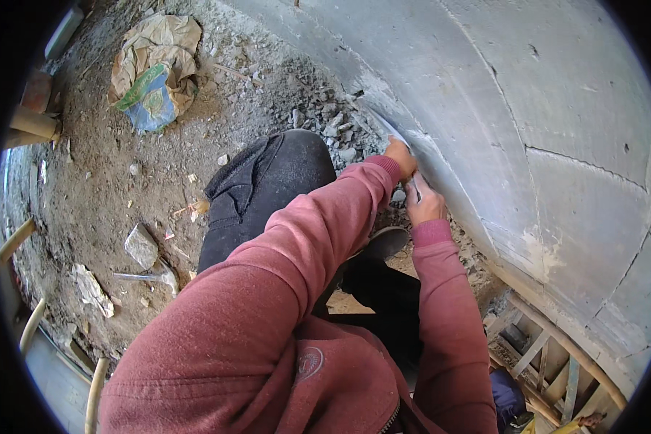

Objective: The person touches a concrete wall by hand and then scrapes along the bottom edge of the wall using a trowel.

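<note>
My left hand (401, 158) is closed low against the grey wall (477, 94). A long, pale, flat blade-like tool (388, 129) runs out from it along the wall's foot; its exact kind is hard to make out. Just behind, my right hand (427, 204) is wrapped round the near end of the same tool, whose grip is mostly hidden by the fingers. Both hands nearly touch. Grey rubble (334, 129) lies beside the wall, left of my hands.
A crumpled paper sack (159, 69) lies on the dirt at the far left. Nearer are a hammer (163, 278), a stone chunk (142, 246) and torn paper (92, 291). My bent knee (289, 163) is left of my hands. Wooden poles and slats (557, 347) stand at the lower right.
</note>
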